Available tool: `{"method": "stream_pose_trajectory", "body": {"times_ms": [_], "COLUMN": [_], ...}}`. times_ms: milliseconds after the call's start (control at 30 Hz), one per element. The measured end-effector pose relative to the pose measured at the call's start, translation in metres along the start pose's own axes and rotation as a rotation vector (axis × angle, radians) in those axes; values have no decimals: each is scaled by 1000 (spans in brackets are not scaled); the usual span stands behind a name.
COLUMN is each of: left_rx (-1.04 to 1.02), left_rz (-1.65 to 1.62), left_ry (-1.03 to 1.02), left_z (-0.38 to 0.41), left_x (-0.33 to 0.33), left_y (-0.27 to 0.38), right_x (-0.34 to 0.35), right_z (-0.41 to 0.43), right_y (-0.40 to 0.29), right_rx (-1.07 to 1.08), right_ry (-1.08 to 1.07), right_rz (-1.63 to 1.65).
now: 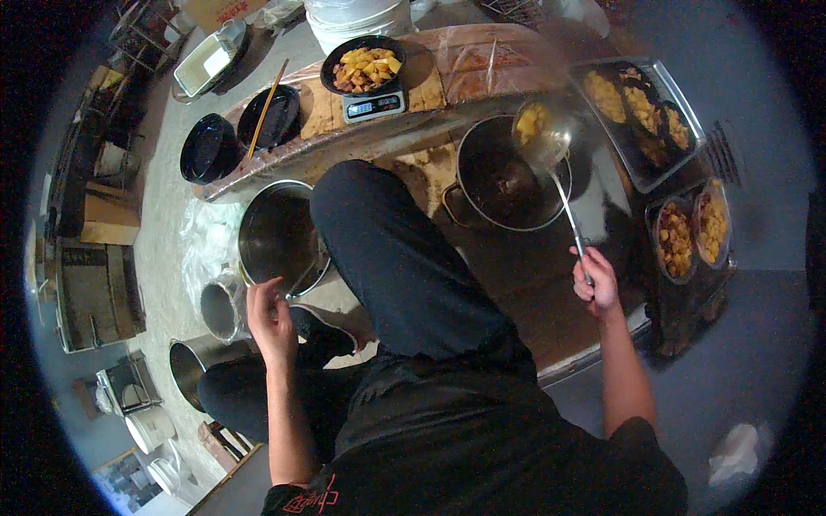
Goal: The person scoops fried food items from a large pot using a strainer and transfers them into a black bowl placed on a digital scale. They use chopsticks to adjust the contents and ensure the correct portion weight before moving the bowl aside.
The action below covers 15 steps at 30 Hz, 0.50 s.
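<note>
My right hand [597,280] grips the metal handle of a large ladle or skimmer [563,193]. Its bowl, partly blurred by steam, carries yellow food chunks [532,122] above the far right rim of a wide two-handled pot [477,213]. Dark liquid [500,177] lies inside that pot. Past my raised knee, a black bowl [328,76] heaped with yellow chunks and browned pieces stands on a digital kitchen scale [374,108]. My left hand [271,316], its fingers loosely bent and holding nothing, hovers by the near rim of a deep metal pot [258,222].
Two black bowls [208,148] sit at the plastic-covered bench's left end, chopsticks [268,109] across one. On the right are a metal tray [668,171] of food portions and two filled clear containers [676,248]. More metal pots [187,374] stand beside my left leg.
</note>
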<state>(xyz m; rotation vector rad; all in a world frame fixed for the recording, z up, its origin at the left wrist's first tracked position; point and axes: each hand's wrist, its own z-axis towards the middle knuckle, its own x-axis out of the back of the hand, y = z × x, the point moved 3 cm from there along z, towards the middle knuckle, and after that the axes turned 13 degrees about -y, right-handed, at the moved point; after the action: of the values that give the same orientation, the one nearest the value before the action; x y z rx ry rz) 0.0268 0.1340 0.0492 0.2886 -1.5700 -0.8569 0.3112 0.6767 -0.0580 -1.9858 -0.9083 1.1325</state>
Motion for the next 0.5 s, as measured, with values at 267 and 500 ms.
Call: {"method": "stream_pose_trajectory", "body": {"times_ms": [267, 500], "left_rx": [-11, 11], "left_rz": [27, 45], "left_ry": [35, -4], "left_z": [-7, -11], "left_x": [8, 6], "left_y": [-3, -6], "right_x": [4, 6], "right_z": [8, 18], "right_y": [51, 56], "right_rx": [-10, -50], "right_ry": [-75, -40], "right_rz": [67, 59]}}
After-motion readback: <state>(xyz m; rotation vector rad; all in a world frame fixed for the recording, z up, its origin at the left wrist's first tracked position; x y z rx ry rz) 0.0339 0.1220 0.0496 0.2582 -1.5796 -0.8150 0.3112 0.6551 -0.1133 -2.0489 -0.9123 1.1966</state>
